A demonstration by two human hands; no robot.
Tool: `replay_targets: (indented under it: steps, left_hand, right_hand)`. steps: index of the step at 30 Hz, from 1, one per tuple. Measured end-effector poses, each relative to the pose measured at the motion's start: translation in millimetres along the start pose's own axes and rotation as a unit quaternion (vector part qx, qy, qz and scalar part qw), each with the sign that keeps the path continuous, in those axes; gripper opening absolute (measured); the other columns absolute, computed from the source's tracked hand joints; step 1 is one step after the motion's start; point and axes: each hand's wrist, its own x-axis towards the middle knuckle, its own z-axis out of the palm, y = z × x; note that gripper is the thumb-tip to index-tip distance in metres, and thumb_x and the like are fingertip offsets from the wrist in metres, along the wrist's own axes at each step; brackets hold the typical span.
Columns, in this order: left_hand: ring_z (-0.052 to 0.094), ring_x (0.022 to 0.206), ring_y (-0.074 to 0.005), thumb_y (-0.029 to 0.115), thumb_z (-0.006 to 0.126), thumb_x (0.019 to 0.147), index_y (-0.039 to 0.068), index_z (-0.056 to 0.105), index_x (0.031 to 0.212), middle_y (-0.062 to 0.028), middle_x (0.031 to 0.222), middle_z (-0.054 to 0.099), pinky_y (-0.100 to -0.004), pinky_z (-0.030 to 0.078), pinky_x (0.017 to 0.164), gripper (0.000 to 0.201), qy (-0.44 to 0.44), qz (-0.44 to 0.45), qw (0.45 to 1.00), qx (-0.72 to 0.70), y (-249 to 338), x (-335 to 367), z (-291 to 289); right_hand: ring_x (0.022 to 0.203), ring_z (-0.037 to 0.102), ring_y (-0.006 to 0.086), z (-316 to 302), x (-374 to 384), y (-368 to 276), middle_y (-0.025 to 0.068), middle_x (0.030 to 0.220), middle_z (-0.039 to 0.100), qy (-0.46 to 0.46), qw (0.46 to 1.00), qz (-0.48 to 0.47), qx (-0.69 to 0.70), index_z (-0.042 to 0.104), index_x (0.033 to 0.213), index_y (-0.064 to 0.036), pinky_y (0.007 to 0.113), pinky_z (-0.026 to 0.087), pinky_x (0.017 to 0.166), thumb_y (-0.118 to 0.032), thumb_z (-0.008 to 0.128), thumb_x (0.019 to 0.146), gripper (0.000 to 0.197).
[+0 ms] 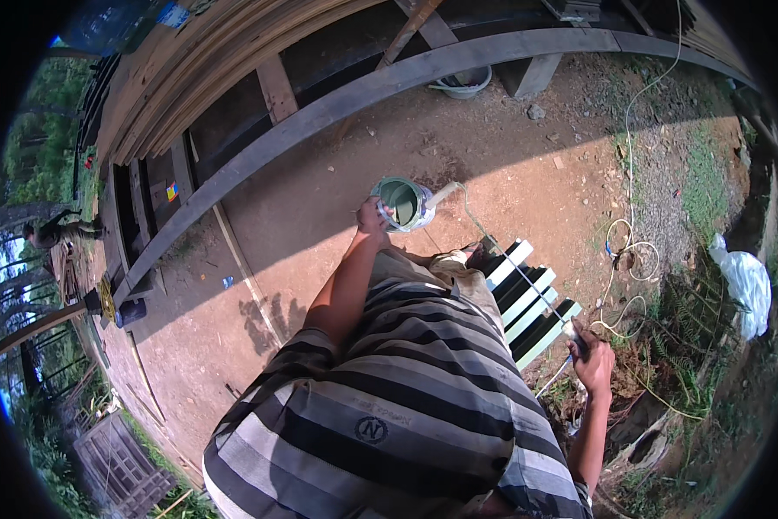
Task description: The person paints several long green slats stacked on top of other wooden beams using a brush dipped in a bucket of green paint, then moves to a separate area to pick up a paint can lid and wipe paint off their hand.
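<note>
My left hand [372, 216] is closed on the rim of a paint bucket [417, 192], which has greenish-grey paint on its inside. In my right hand [594, 362], off to the right, is the handle of a long-framed paint roller [442, 195]. Its thin metal rod reaches back toward the bucket, and the pale roller head lies at the bucket's right rim; whether the two touch I cannot tell. Under the rod, several wooden slats [530, 313] lie side by side with gaps between them, their upper faces pale green to white.
Stacked planks [207, 73] rest on a timber frame with a long curved-looking beam [354, 97]. Beneath it stands a basin [465, 83]. A pale cable [629, 164] loops over the ground at right, near a white plastic bag [744, 285]. Another person [56, 229] is far left.
</note>
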Motion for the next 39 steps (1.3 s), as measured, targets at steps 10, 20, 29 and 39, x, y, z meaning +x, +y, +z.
replay_targets:
  steps: [10,20,29,39]
  left_hand:
    - [0.054,0.056,-0.0107,0.034,0.056,0.089,0.015,0.057,0.087,0.001,0.068,0.057,-0.0259,0.044,0.055,0.019,-0.03,0.011,0.981,-0.192,29.3,-55.6,-157.8]
    - [0.05,0.061,-0.0133,0.027,0.059,0.084,0.006,0.059,0.083,-0.0018,0.069,0.052,-0.0304,0.044,0.058,0.021,0.072,0.183,0.95,-0.241,-44.7,-53.9,-436.8]
    - [0.053,0.059,-0.0155,0.025,0.059,0.08,0.006,0.06,0.09,-0.0053,0.073,0.055,-0.029,0.04,0.05,0.022,0.393,0.147,0.775,-0.473,-82.0,-85.4,-587.0]
    - [0.046,0.047,-0.011,0.018,0.048,0.085,0.007,0.059,0.07,-0.0009,0.057,0.05,-0.0277,0.036,0.046,0.022,0.655,0.087,0.523,-0.539,-34.0,-182.2,-713.8]
  right_hand:
    - [0.075,0.067,0.032,-30.5,51.6,-297.8,0.0125,0.09,0.07,0.018,0.926,-0.342,-0.159,0.071,0.107,-0.0151,0.039,0.051,0.067,-0.02,0.073,0.076,0.032]
    - [0.117,0.054,0.0255,122.6,41.9,-613.8,0.0165,0.136,0.051,-0.44,0.807,-0.345,0.187,0.038,0.144,-0.0073,0.033,0.044,0.098,-0.043,0.054,0.094,0.063]
    - [0.113,0.057,0.0286,368.4,159.4,-626.0,0.0182,0.127,0.057,-0.452,0.726,-0.512,-0.079,0.053,0.131,-0.0068,0.043,0.045,0.092,-0.05,0.045,0.096,0.056]
    - [0.104,0.061,0.0304,429.0,178.5,-840.4,0.0185,0.113,0.061,-0.581,0.604,-0.493,-0.231,0.059,0.119,-0.0049,0.042,0.047,0.088,-0.05,0.046,0.095,0.052]
